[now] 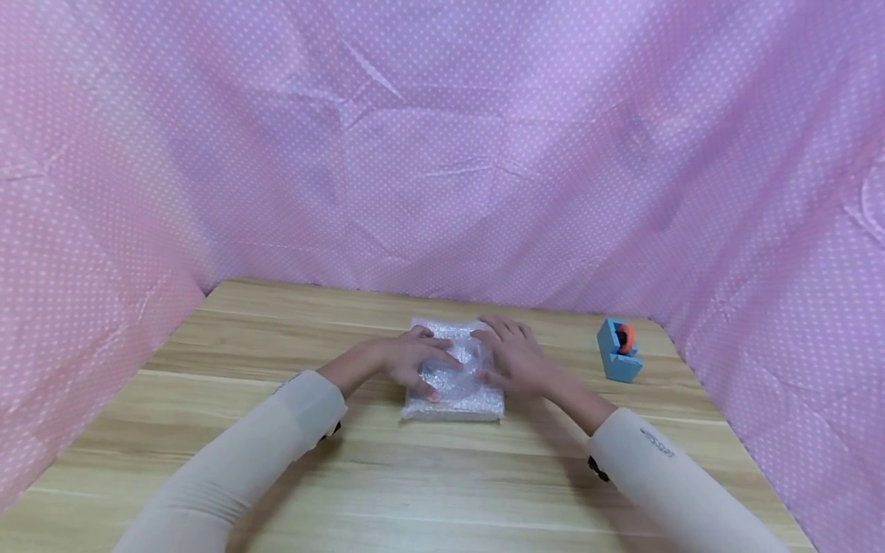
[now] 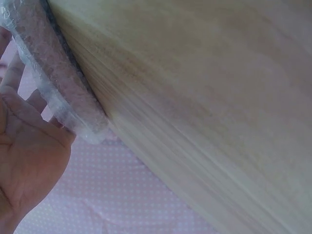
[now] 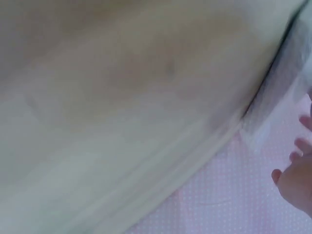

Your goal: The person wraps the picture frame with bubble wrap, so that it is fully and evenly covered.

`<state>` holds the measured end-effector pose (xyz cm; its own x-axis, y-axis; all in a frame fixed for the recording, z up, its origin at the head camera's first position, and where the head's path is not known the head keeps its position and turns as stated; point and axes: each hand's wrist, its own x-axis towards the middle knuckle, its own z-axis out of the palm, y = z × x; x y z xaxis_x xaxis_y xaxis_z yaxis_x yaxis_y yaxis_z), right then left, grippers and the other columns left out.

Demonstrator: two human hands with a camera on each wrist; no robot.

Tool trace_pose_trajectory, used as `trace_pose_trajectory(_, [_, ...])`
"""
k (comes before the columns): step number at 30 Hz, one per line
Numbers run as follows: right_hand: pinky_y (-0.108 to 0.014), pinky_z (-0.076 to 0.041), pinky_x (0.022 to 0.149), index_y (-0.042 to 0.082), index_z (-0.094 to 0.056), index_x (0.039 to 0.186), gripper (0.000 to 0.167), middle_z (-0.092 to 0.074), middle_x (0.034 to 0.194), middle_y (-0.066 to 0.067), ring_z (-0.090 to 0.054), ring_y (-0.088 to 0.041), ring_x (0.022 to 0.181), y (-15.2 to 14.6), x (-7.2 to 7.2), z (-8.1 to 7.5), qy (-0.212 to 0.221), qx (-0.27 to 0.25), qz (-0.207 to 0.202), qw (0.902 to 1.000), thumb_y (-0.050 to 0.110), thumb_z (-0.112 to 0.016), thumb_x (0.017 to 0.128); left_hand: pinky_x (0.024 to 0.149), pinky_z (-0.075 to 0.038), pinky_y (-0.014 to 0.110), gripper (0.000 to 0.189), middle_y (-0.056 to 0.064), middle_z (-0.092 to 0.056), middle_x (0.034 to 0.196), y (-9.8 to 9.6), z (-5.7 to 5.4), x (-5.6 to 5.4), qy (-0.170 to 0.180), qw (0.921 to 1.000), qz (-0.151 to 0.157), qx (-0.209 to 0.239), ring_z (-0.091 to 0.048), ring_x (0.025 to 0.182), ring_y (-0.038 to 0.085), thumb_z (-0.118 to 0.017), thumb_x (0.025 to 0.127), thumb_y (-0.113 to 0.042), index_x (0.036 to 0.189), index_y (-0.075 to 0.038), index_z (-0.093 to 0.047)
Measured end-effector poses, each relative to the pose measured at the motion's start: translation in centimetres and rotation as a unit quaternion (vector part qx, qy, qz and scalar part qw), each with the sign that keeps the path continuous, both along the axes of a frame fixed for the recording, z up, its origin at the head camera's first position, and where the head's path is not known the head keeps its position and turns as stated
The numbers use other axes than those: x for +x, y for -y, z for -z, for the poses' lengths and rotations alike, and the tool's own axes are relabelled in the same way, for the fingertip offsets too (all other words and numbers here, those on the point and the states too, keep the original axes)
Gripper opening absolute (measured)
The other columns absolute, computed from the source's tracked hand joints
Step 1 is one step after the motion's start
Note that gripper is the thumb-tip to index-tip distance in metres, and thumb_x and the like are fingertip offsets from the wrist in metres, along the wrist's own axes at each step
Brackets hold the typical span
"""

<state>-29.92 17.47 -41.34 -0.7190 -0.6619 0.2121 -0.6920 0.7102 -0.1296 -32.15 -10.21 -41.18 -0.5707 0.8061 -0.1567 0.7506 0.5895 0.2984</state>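
Note:
A flat rectangular package in bubble wrap (image 1: 452, 407) lies on the wooden table; what is inside cannot be made out. Across its left part rests my left hand (image 1: 413, 359), fingers spread over the wrap. My right hand (image 1: 517, 359) is at the package's right side, with its fingers extended over that edge. From the left wrist, the palm (image 2: 34, 151) shows beside the wrapped edge (image 2: 58, 73). The right wrist view catches only part of the right hand (image 3: 298, 178), close to the package's side (image 3: 278, 92).
Right of the package stands a blue tape dispenser (image 1: 618, 361) with an orange roll core (image 1: 625, 339). Pink polka-dot cloth (image 1: 429, 192) hangs behind the table (image 1: 415, 484) and along both sides.

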Motion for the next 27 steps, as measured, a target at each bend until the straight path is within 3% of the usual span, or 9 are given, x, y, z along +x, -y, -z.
trace_pose_trajectory(3, [-0.066,-0.018,0.120,0.005,-0.051,0.149,0.063,-0.038,0.160,-0.022,-0.027,-0.044,0.150,-0.2,-0.5,-0.1,0.001,0.046,-0.032,0.9984,0.042,-0.064,0.100,0.115,-0.025,0.068,0.071,0.008,-0.020,0.170,0.0,0.0,0.1,0.000,1.0000,0.006,-0.005,-0.019,0.150,0.043,-0.066,0.089,-0.066,0.152,-0.040,-0.048])
trace_pose_trajectory(6, [-0.065,-0.017,0.121,0.006,-0.051,0.149,0.057,-0.042,0.158,-0.020,-0.028,-0.041,0.151,-0.6,-0.7,0.2,0.027,0.070,-0.036,0.9965,0.042,-0.056,0.105,0.117,-0.018,0.069,0.072,0.008,-0.015,0.171,0.0,0.2,0.3,0.005,0.9998,0.016,-0.008,-0.013,0.152,0.046,-0.060,0.091,-0.069,0.155,-0.039,-0.044])
trace_pose_trajectory(9, [-0.064,-0.019,0.121,0.007,-0.054,0.147,0.054,-0.047,0.155,-0.018,-0.032,-0.040,0.149,-0.8,-0.8,0.4,0.036,0.068,-0.037,0.9964,0.040,-0.055,0.105,0.119,-0.014,0.069,0.071,0.009,-0.013,0.171,0.0,0.3,0.5,0.006,0.9997,0.022,-0.006,-0.010,0.152,0.048,-0.057,0.093,-0.069,0.156,-0.039,-0.042])
trace_pose_trajectory(16, [-0.066,-0.021,0.119,0.009,-0.057,0.144,0.048,-0.056,0.146,-0.016,-0.041,-0.038,0.144,-0.5,-0.9,0.6,0.020,0.058,-0.064,0.9961,0.037,-0.057,0.105,0.118,-0.017,0.068,0.071,0.013,-0.013,0.170,0.5,0.7,1.0,-0.004,0.9998,0.018,0.002,-0.010,0.152,0.048,-0.056,0.094,-0.069,0.156,-0.038,-0.041])
trace_pose_trajectory(19, [-0.065,-0.024,0.119,0.009,-0.058,0.143,0.046,-0.058,0.142,-0.016,-0.047,-0.036,0.138,-0.3,-1.2,0.6,-0.002,0.065,-0.073,0.9952,0.035,-0.056,0.105,0.121,-0.016,0.065,0.069,0.017,-0.023,0.167,0.7,0.6,1.2,-0.024,0.9991,0.028,0.019,-0.016,0.151,0.049,-0.057,0.095,-0.065,0.154,-0.030,-0.048])
trace_pose_trajectory(23, [-0.063,-0.027,0.119,0.009,-0.061,0.140,0.044,-0.060,0.138,-0.016,-0.051,-0.035,0.133,-0.2,-1.5,0.7,-0.017,0.071,-0.079,0.9942,0.035,-0.057,0.105,0.123,-0.020,0.056,0.062,0.018,-0.047,0.155,0.8,0.5,1.4,-0.072,0.9948,0.053,0.049,-0.037,0.146,0.041,-0.062,0.096,-0.059,0.143,-0.019,-0.061])
trace_pose_trajectory(27, [-0.059,-0.029,0.119,0.011,-0.061,0.141,0.045,-0.059,0.140,-0.016,-0.051,-0.035,0.134,-0.1,-1.7,0.6,-0.001,0.073,-0.065,0.9952,0.036,-0.057,0.105,0.122,-0.025,0.054,0.054,0.014,-0.055,0.149,0.9,0.4,1.8,-0.084,0.9930,0.060,0.058,-0.044,0.143,0.038,-0.064,0.095,-0.055,0.137,-0.021,-0.067])
